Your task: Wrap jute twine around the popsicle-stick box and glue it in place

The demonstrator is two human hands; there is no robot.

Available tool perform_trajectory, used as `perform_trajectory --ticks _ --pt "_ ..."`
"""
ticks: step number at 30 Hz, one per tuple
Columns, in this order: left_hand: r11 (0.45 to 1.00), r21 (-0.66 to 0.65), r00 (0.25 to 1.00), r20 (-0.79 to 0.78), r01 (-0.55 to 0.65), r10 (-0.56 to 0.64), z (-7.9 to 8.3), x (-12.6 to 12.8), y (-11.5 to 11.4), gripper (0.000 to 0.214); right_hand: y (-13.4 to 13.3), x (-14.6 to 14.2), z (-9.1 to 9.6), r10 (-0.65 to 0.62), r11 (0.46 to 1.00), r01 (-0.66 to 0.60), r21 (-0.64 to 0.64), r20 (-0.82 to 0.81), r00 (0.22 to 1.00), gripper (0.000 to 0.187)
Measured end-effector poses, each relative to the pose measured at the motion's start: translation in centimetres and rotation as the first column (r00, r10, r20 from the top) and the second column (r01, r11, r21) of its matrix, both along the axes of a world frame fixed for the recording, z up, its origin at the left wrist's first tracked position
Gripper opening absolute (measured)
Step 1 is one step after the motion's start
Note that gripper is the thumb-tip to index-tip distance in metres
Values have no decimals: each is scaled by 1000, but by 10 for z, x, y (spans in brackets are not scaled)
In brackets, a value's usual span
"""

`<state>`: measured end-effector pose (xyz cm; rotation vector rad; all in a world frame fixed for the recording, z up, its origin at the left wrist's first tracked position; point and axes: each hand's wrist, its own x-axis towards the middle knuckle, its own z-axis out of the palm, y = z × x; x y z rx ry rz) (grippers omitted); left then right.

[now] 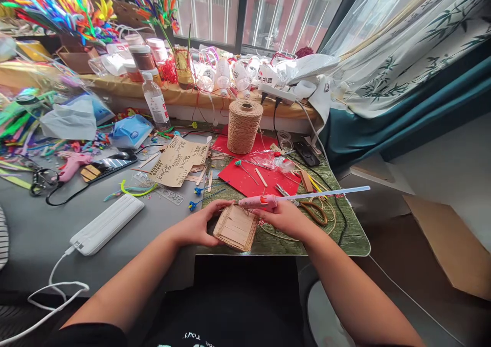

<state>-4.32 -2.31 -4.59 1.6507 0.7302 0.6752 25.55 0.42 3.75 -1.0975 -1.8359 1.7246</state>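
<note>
My left hand [200, 225] grips the left side of a small panel made of wooden sticks [236, 227], bound at its edges with twine, and holds it over the table's front edge. My right hand [286, 216] is closed on a pink glue gun [261, 202] with a long pale glue stick [330, 192] poking out to the right. The gun's nozzle points left, at the panel's top edge. A big spool of jute twine [244, 126] stands behind on red paper [253, 176].
Scissors [312, 209], loose wooden sticks, brown printed paper [176, 163], a white power strip [107, 224], a second pink glue gun [72, 165], a bottle [155, 100] and heaps of coloured pipe cleaners [57, 4] crowd the table. A cardboard sheet [448, 245] lies on the floor at right.
</note>
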Motion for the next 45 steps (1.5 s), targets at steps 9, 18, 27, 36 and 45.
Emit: perform_trajectory --ticks 9,18,27,36,45 --pt "998 -56 1000 19 -6 7 -1 0 1 100 3 1 -14 -46 998 46 38 7 999 41" --pt "998 -70 1000 17 -1 2 2 1 1 98 1 -1 -14 -35 999 36 30 -11 999 41" --pt "996 -90 1000 22 -4 6 -1 1 1 99 3 2 -16 -22 998 19 61 53 998 41" --pt "993 -117 1000 16 3 -1 -2 0 0 100 2 -1 -7 15 998 -17 54 40 999 39" --pt "995 -101 1000 27 5 -2 -2 0 0 101 2 -1 -13 -20 998 18 68 29 999 41"
